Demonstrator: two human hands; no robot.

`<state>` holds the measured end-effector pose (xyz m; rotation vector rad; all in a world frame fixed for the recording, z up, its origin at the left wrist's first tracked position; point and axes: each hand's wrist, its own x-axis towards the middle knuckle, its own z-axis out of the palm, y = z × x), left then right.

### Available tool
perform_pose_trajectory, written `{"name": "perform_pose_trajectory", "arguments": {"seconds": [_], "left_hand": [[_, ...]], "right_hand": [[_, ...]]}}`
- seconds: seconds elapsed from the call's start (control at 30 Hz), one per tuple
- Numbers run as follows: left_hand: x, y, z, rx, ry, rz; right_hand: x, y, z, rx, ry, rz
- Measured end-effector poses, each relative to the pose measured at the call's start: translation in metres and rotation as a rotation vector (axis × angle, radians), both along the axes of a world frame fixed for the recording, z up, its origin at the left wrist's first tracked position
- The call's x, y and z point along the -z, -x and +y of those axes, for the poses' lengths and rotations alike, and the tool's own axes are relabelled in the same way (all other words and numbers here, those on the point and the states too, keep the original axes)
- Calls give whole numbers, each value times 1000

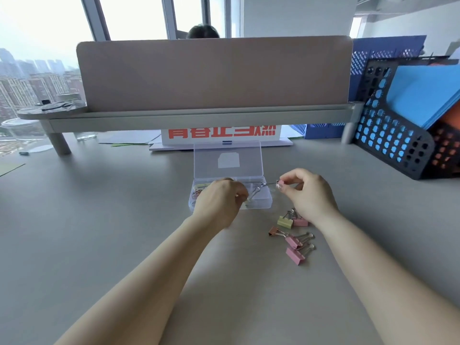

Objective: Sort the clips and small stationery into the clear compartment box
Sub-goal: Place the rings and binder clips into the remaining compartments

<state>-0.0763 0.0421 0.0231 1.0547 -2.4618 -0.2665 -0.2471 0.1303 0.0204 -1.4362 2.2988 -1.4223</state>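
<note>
Two bare forearms are reaching in from the near edge over the plain grey worktop [99, 220].

Loose clips: five binder clips are lying on the worktop just right of centre, between the forearms. Nearest is a pink metal binder clip [295, 255] with silver wire handles; a second pink binder clip [294, 241] is touching it behind; a small copper-coloured binder clip [273, 230] is sitting just to their left. Farther off, a pale yellow binder clip [285, 222] and a third pink binder clip [300, 222] are lying side by side, the pink one partly hidden under the right wrist.

Right hand [308, 192]: its fingers [290, 181] are pinching a small pink binder clip [280, 183] by its body, thumb below and forefinger above. That held clip is hanging in the air just beside the right end of the box, its wire handles pointing left over the box's rim.

Left hand [219, 200]: it is hovering over the middle of the box, fingers curled downward and blurred; whether they are grasping anything cannot be told. A silver wire loop [255, 192] is showing just beyond the fingertips, above a right-hand compartment.

Clear plastic compartment box [267, 204]: it is standing on the worktop beyond the hands, its hinged transparent lid [227, 158] lying open and tilted back. Coloured paper clips [196, 192] are resting in the left compartment.

Beyond: a beige desk divider panel [214, 73] is standing across the worktop, and a black perforated file rack [398, 140] holding blue sheets is standing at right.
</note>
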Motion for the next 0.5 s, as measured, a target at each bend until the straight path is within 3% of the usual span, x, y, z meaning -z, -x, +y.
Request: {"name": "perform_pose_trajectory", "arguments": {"seconds": [0.3,0.5], "left_hand": [[1,-7,7,67,144,-188],[-2,-14,7,-10,82,-86]], "right_hand": [[0,-3,1,-35,-5,36],[4,-11,-1,-115,-114,91]]}}
